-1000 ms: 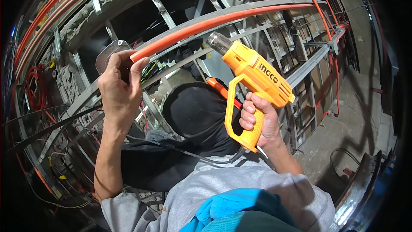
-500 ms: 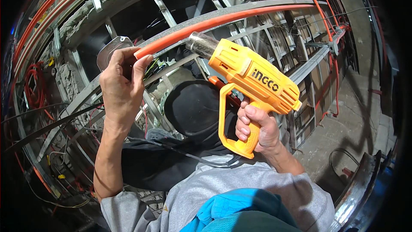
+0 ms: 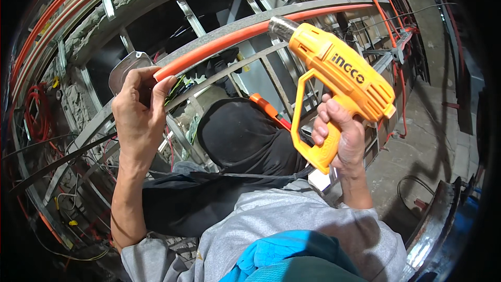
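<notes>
My left hand (image 3: 138, 120) is closed on the near end of a long orange pipe (image 3: 214, 46), thumb and fingers pinching it. The pipe runs up and right beside a grey metal strip. In my right hand (image 3: 344, 138) is a yellow heat gun (image 3: 339, 73), gripped by its handle, with its metal nozzle (image 3: 282, 26) over the middle stretch of the pipe; whether the two touch I cannot tell. A grey metal plate (image 3: 125, 65) shows behind my left fingers. An orange tool (image 3: 263, 105) lies beyond my dark-clothed knee (image 3: 227, 130).
Metal framing (image 3: 185, 13) with broken concrete edges spans the upper view. Orange conduits (image 3: 387, 26) run at the upper right and far left. A coiled red hose (image 3: 39, 115), dark cables and wires are at left. A concrete floor (image 3: 422, 156) and a metal channel (image 3: 430, 235) are at right.
The heat gun shifted left along the pipe, then swung up and right in the latest frame, its nozzle farther from my left hand. My left hand still holds the pipe end.
</notes>
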`<action>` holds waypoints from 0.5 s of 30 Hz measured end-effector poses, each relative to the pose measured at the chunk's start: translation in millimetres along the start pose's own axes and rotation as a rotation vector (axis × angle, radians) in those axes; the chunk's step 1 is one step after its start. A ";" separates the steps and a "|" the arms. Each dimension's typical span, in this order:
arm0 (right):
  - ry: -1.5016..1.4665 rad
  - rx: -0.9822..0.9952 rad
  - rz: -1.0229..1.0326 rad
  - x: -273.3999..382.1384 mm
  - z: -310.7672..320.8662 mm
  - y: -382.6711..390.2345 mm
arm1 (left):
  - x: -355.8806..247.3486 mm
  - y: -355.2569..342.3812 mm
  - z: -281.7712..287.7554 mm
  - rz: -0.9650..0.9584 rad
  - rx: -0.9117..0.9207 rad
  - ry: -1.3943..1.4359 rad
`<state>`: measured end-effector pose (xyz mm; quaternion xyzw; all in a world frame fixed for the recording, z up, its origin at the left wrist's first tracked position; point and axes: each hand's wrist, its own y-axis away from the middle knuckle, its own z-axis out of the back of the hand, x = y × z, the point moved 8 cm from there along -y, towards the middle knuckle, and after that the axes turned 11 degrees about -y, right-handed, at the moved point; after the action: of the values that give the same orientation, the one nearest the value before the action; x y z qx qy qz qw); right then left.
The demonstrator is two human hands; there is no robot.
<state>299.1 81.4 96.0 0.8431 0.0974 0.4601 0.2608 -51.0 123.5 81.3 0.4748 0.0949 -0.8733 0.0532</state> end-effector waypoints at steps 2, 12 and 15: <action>0.064 -0.013 0.049 15.9 -3.3 -1.1 | -0.4 -0.9 -0.8 -0.007 0.002 -0.002; 0.531 -0.020 0.207 96.3 -33.8 -18.9 | -2.3 0.8 1.0 0.012 0.012 -0.026; 0.575 0.025 0.274 116.4 -52.2 -28.0 | -5.8 -0.1 -0.2 -0.016 0.022 -0.016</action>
<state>322.9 170.4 188.6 0.6869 0.0581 0.7092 0.1479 -47.7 123.6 86.1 0.4674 0.0888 -0.8786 0.0416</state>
